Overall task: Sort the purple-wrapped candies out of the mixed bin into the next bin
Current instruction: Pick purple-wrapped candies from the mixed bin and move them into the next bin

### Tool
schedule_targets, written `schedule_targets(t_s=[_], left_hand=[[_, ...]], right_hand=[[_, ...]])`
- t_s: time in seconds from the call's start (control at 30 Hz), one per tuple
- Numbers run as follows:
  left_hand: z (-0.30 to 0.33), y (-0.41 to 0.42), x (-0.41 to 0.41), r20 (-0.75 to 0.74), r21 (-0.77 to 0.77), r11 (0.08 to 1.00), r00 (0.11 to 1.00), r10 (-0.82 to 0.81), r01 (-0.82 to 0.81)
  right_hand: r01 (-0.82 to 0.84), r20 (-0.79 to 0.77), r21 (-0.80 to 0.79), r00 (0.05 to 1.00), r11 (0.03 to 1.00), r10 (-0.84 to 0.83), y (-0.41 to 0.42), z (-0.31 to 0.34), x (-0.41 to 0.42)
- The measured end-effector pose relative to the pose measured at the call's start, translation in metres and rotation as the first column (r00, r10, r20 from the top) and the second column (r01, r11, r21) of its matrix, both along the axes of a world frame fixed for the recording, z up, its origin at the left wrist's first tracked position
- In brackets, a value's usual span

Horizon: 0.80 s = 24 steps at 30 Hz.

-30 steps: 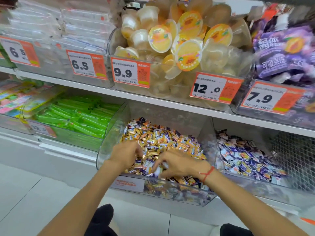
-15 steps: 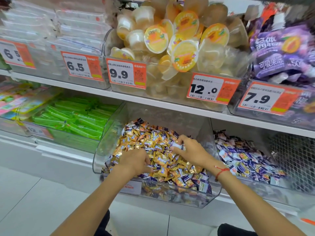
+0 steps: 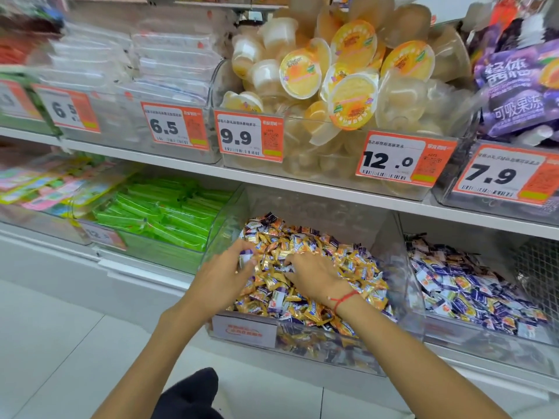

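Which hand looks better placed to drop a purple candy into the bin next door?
Probably the right hand. It lies in the clear mixed candy bin on the side nearest the neighbouring bin of purple-wrapped candies. The left hand already holds purple-and-white wrapped candies, but would have to cross over.

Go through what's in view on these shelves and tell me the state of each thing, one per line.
Left hand: in the mixed bin, fingers curled round purple-wrapped candies.
Right hand: fingers down in the candy pile, grip unclear.
Mixed candy bin: heaped, mostly gold wrappers with purple among them.
Purple candy bin: partly filled.
Jelly cups: piled above their bin's rim.
Green packets: stacked in their bin.
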<state>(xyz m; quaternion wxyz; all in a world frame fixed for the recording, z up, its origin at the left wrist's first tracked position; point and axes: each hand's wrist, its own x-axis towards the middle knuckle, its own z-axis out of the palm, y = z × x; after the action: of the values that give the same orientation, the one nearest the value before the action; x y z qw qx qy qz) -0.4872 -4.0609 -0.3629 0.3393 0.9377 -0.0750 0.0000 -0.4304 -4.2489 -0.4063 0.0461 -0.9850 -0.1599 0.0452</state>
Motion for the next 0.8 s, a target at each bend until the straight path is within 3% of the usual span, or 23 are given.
schedule_targets(t_s=[0.13, 0.27, 0.4, 0.57, 0.7, 0.8], left_hand=[[-0.005, -0.009, 0.003, -0.153, 0.107, 0.992, 0.987, -0.052, 0.069], [-0.021, -0.025, 0.016, -0.211, 0.229, 0.964, 0.974, -0.088, 0.137], [-0.033, -0.042, 0.022, -0.280, 0.404, 0.886, 0.952, -0.119, 0.230], [-0.030, -0.053, 0.023, -0.214, 0.616, 0.760, 0.972, -0.093, 0.208], [-0.027, -0.051, 0.014, -0.116, 0.403, 0.911, 0.992, -0.051, 0.094], [-0.009, -0.067, 0.000, 0.047, 0.167, 0.986, 0.999, -0.008, 0.000]], right_hand=[[0.040, -0.060, 0.201, 0.998, 0.979, -0.029, -0.011, 0.006, 0.001], [0.115, -0.128, 0.429, 0.990, 0.896, -0.065, -0.037, 0.017, -0.007], [0.191, -0.163, 0.638, 0.980, 0.746, -0.111, -0.064, 0.039, -0.030], [0.200, -0.130, 0.790, 0.979, 0.579, -0.159, -0.090, 0.068, -0.071], [0.125, 0.062, 0.820, 0.951, 0.559, -0.303, -0.119, 0.074, -0.100], [0.095, 0.273, 0.796, 0.826, 0.598, -0.493, -0.152, 0.063, -0.110]])
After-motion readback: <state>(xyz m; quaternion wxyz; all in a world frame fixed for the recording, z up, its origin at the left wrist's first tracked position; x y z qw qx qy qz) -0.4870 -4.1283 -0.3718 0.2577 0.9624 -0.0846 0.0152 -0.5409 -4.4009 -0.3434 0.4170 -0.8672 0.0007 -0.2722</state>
